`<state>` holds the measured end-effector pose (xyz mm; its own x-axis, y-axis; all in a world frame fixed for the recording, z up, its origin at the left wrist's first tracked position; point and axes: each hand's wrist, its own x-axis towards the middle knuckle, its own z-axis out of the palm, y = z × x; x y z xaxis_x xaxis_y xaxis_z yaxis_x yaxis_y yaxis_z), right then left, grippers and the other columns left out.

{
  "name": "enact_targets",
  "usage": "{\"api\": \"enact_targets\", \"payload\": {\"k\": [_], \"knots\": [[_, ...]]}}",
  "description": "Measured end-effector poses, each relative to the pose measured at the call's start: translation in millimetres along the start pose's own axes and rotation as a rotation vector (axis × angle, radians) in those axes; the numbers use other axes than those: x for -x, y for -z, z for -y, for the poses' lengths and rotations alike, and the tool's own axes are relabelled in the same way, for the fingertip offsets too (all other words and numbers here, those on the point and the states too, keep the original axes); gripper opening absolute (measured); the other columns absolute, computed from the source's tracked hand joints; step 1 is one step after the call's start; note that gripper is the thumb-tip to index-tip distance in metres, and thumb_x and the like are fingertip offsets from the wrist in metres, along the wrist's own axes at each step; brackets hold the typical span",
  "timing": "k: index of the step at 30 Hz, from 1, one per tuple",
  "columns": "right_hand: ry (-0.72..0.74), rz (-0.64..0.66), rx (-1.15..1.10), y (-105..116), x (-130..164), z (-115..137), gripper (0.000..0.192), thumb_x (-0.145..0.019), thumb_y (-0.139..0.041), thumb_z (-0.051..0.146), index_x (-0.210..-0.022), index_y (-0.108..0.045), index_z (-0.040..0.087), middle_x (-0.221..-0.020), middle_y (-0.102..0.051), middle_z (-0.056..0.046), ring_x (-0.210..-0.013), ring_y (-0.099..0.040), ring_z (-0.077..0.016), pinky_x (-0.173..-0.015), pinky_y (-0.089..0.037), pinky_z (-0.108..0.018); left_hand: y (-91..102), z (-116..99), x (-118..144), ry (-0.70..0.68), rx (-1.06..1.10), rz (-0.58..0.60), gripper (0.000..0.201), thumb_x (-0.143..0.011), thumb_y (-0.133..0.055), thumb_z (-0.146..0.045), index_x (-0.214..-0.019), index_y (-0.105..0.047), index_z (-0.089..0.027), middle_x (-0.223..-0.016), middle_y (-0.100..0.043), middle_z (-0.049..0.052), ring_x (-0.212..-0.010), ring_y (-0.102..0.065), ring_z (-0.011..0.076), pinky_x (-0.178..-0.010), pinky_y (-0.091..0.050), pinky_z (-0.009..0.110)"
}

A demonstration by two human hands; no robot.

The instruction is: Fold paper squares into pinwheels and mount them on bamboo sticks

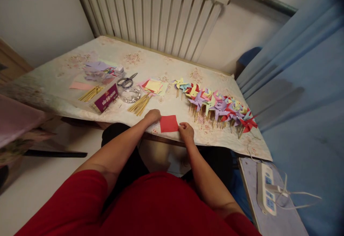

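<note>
Paper [169,123], thin and floppy, we are pinching at its nine and three o'clock edges with left hand [152,116] and right hand [186,132].

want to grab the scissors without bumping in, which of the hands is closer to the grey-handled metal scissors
Left. The left hand rests at the red paper square's left edge, below and slightly right of the grey-handled metal scissors. The right hand is at the square's right edge, farther off.

A row of finished paper pinwheels [217,105] lies along the tabletop [172,64]. Left of them sit a stack of coloured paper squares [153,86], loose wooden sticks [139,104], scissors [127,81] and a purple box [106,98]. A power strip [265,187] rests lower right.
</note>
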<state>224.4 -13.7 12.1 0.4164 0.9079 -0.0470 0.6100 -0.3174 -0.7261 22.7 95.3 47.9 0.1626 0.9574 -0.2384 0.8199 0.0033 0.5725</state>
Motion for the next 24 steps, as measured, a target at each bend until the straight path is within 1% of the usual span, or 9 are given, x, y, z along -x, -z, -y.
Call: {"api": "enact_targets", "payload": {"k": [3, 6, 10, 13, 16, 18, 20, 22, 24], "knots": [[0.007, -0.009, -0.042, 1, 1, -2, 0.029, -0.075, -0.055, 0.029, -0.096, -0.073, 0.020, -0.076, -0.073, -0.001, -0.077, -0.066, -0.0207, -0.075, -0.048, -0.030, 5.0, -8, -7, -0.026, -0.107, 0.067, 0.018, -0.073, -0.061, -0.017, -0.086, -0.073, -0.014, -0.095, -0.076, 0.013, -0.095, -0.068, 0.0256, -0.079, -0.048, 0.030], [0.030, -0.015, -0.128, 1, 3, -6, 0.029, -0.075, -0.054, 0.029, -0.096, -0.072, 0.020, -0.072, -0.072, 0.001, -0.074, -0.066, -0.0203, -0.074, -0.048, -0.029, 7.8, -15, -13, -0.064, -0.163, 0.060, 0.023, -0.079, -0.056, -0.020, -0.094, -0.073, -0.015, -0.102, -0.075, 0.013, -0.098, -0.067, 0.0249, -0.079, -0.049, 0.030], [0.042, -0.048, -0.238, -2, 4, -13, 0.029, -0.073, -0.051, 0.029, -0.094, -0.070, 0.020, -0.070, -0.072, 0.001, -0.070, -0.065, -0.0195, -0.072, -0.049, -0.029, 8.6, -17, -15, -0.104, -0.182, -0.012, 0.029, -0.089, -0.048, -0.026, -0.103, -0.071, -0.016, -0.108, -0.073, 0.012, -0.101, -0.066, 0.0241, -0.083, -0.049, 0.031], [0.029, -0.065, -0.336, -3, 5, -18, 0.031, -0.075, -0.048, 0.032, -0.095, -0.068, 0.020, -0.070, -0.071, 0.001, -0.064, -0.063, -0.0184, -0.066, -0.050, -0.029, 3.7, -14, -6, -0.132, -0.202, -0.123, 0.030, -0.092, -0.046, -0.027, -0.108, -0.069, -0.015, -0.110, -0.071, 0.014, -0.105, -0.064, 0.0249, -0.089, -0.050, 0.034], [0.039, -0.076, -0.424, -5, 5, -20, 0.030, -0.076, -0.047, 0.035, -0.093, -0.067, 0.019, -0.070, -0.070, 0.001, -0.060, -0.062, -0.0167, -0.064, -0.050, -0.028, -9.8, -8, 13, -0.332, -0.266, -0.229, 0.036, -0.096, -0.040, -0.025, -0.118, -0.065, -0.013, -0.123, -0.067, 0.015, -0.119, -0.058, 0.0256, -0.103, -0.045, 0.038], [0.038, -0.093, -0.473, -6, 4, -21, 0.028, -0.075, -0.048, 0.035, -0.090, -0.066, 0.019, -0.070, -0.069, 0.001, -0.059, -0.061, -0.0158, -0.062, -0.050, -0.028, -22.0, -4, 28, -0.529, -0.314, -0.203, 0.041, -0.098, -0.038, -0.026, -0.131, -0.059, -0.011, -0.138, -0.060, 0.016, -0.133, -0.050, 0.0251, -0.111, -0.039, 0.039], [0.003, -0.099, -0.528, -7, 2, -20, 0.027, -0.074, -0.048, 0.034, -0.088, -0.064, 0.019, -0.070, -0.068, 0.001, -0.057, -0.060, -0.0148, -0.058, -0.049, -0.026, -34.0, 1, 42, -0.661, -0.375, -0.169, 0.047, -0.099, -0.040, -0.030, -0.141, -0.051, -0.012, -0.151, -0.050, 0.014, -0.144, -0.037, 0.0255, -0.118, -0.031, 0.041], [-0.042, -0.103, -0.571, -7, -1, -19, 0.027, -0.074, -0.046, 0.033, -0.089, -0.063, 0.018, -0.071, -0.068, 0.000, -0.054, -0.059, -0.0144, -0.053, -0.048, -0.026, -43.7, 7, 51, -0.730, -0.455, -0.116, 0.052, -0.099, -0.042, -0.037, -0.145, -0.046, -0.012, -0.155, -0.044, 0.014, -0.148, -0.033, 0.0265, -0.120, -0.026, 0.045], [-0.016, -0.128, -0.547, -6, -3, -18, 0.027, -0.076, -0.045, 0.032, -0.089, -0.063, 0.018, -0.073, -0.069, -0.002, -0.056, -0.060, -0.0155, -0.055, -0.051, -0.028, -50.4, 13, 56, -0.756, -0.515, -0.082, 0.056, -0.099, -0.042, -0.041, -0.148, -0.044, -0.012, -0.157, -0.042, 0.015, -0.148, -0.032, 0.0276, -0.120, -0.026, 0.047]]}}
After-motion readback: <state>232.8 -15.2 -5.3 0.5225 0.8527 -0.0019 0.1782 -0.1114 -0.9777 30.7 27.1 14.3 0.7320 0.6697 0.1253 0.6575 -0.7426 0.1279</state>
